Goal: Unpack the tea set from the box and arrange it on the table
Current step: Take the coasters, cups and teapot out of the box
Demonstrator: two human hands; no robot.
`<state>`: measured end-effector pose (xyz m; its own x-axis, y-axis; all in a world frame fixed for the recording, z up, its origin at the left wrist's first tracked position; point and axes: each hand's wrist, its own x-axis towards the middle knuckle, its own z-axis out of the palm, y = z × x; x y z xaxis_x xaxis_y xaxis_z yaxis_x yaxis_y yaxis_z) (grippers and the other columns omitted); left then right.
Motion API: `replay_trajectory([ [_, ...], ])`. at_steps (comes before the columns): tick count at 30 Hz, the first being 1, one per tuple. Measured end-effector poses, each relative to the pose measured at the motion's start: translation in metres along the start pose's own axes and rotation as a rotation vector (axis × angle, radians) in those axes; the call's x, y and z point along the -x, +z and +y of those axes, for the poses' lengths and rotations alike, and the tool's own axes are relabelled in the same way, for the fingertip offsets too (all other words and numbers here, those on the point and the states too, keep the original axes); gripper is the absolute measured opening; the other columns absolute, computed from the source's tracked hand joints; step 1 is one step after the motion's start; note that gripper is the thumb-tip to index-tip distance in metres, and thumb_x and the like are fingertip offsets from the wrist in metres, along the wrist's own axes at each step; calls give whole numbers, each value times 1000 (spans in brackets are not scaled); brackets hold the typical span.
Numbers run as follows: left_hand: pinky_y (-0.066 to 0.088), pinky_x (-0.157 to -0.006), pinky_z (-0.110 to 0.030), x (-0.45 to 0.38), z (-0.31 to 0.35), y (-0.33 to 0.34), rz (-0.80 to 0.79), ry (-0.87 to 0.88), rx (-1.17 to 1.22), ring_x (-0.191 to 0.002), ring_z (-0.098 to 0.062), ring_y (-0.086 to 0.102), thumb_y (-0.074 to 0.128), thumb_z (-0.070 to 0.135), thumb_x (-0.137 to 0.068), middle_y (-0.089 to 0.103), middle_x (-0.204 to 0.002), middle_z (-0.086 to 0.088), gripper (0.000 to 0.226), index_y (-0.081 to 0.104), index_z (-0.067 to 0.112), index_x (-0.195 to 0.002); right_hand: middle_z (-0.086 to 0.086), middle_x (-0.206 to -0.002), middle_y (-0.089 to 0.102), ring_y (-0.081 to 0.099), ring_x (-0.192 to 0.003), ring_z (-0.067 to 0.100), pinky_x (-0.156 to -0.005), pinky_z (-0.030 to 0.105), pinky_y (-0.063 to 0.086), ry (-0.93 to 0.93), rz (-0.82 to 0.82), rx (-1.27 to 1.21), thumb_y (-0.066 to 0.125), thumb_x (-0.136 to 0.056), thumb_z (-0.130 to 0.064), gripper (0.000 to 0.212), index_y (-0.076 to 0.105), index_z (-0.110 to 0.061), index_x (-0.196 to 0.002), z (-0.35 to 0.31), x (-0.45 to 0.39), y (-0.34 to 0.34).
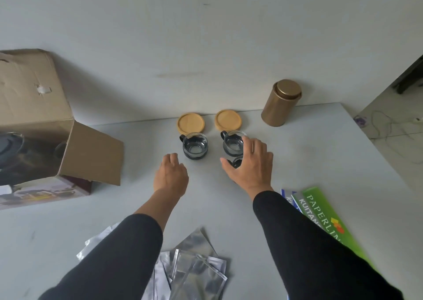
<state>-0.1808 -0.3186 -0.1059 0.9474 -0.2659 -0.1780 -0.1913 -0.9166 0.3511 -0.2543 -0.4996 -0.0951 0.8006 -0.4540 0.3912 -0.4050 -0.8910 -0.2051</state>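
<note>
While half hidden — third cup (237, 161) under right hand (250, 162).

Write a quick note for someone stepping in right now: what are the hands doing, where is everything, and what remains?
Left hand: loosely curled, holding nothing, near the left glass cup.
Right hand: over a third cup, partly hidden; grip unclear.
Done: two glass cups, the right one included, stand before two wooden coasters; gold tin at the table's back.
Left: dark items remain in the open cardboard box; cups not yet on coasters.
</note>
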Motion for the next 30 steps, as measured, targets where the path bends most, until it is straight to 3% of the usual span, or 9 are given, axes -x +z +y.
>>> replay_trajectory([
  [4, 45, -83, -36, -2, -20, -51, 129, 47, 92, -113, -28, 51, 32, 13, -98, 43, -135, -7, 35, 42, 8, -132, 9, -94, 60, 58, -85, 30, -65, 37, 44, -128, 41, -108, 47, -71, -58, 62, 60, -9, -107, -58, -24, -18],
  [7, 42, -86, -38, -7, -52, -93, 264, 132, 80, -109, -32, 53, 37, 10, -96, 50, -126, -13, 32, 48, 5, -125, 10, -96, 60, 58, -87, 32, -68, 39, 48, -240, 40, -207, 46, -73, -52, 56, 61, -8, -105, -125, -36, -27],
  [12, 34, -101, -37, -20, -152, -160, 360, 150, -20, -120, -31, 48, 40, 11, -93, 50, -132, -12, 37, 47, 6, -129, 11, -85, 61, 60, -76, 32, -63, 36, 51, -404, 28, -329, 50, -74, -43, 46, 63, -5, -95, -254, -36, -27],
  [14, 34, -105, -38, -25, -203, -181, 373, 104, -73, -123, -28, 46, 38, 14, -95, 47, -135, -11, 37, 45, 7, -130, 11, -86, 60, 60, -78, 33, -65, 38, 51, -464, -45, -322, 57, -75, -38, 39, 63, -5, -94, -304, -32, -21],
  [18, 27, -113, -41, -32, -290, -207, 311, 24, -127, -138, -24, 30, 34, 18, -98, 39, -143, -8, 36, 41, 9, -132, 7, -110, 59, 49, -104, 28, -84, 39, 42, -539, -303, -183, 59, -81, -39, 42, 55, -13, -112, -388, -21, -3],
  [22, 14, -119, -41, -32, -339, -206, 221, -25, -86, -148, -22, 10, 30, 33, -100, 27, -155, -4, 48, 32, 12, -143, 9, -127, 53, 33, -129, 30, -106, 46, 27, -472, -495, 65, 61, -82, -42, 53, 47, -11, -123, -434, -13, 13],
  [26, 10, -119, -42, -31, -348, -201, 194, -36, -46, -148, -16, 3, 22, 38, -101, 18, -158, 1, 53, 23, 16, -149, 14, -139, 45, 15, -142, 34, -110, 57, 16, -335, -624, 289, 64, -81, -45, 68, 39, -8, -133, -452, -15, 33],
  [30, 5, -120, -42, -32, -350, -202, 147, -38, -57, -148, -15, -4, 17, 39, -101, 9, -160, 4, 55, 14, 17, -151, 11, -131, 51, 23, -138, 31, -108, 63, 12, -234, -671, 393, 63, -82, -38, 62, 40, -10, -132, -464, -18, 57],
])
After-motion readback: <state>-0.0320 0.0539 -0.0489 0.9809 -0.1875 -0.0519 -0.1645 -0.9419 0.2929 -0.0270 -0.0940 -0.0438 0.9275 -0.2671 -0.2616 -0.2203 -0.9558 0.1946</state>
